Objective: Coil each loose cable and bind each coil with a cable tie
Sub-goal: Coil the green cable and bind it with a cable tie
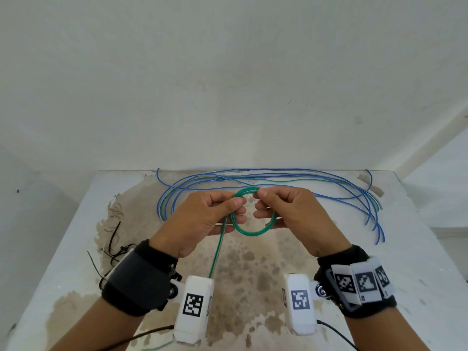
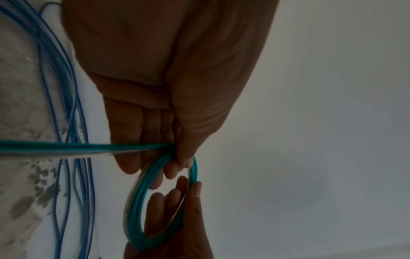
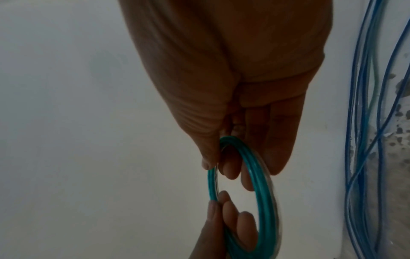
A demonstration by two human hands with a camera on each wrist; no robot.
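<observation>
A green cable is wound into a small coil [image 1: 253, 231] held above the table between both hands. My left hand [image 1: 236, 209] pinches the coil's left side with thumb over fingers, and the green tail [image 1: 216, 252] runs from it down towards my left wrist. My right hand [image 1: 263, 202] pinches the top right of the coil, its lower fingers behind the ring. In the left wrist view the left hand [image 2: 184, 159] grips the coil [image 2: 135, 210] where the tail [image 2: 66, 148] leaves it. In the right wrist view the right hand [image 3: 213, 159] pinches the coil [image 3: 264, 192].
Several loose blue cables [image 1: 278, 173] and a thin green one lie in long loops across the back of the stained white table [image 1: 253, 274]. Black cable ties [image 1: 114, 249] lie at the left. A wall stands right behind the table.
</observation>
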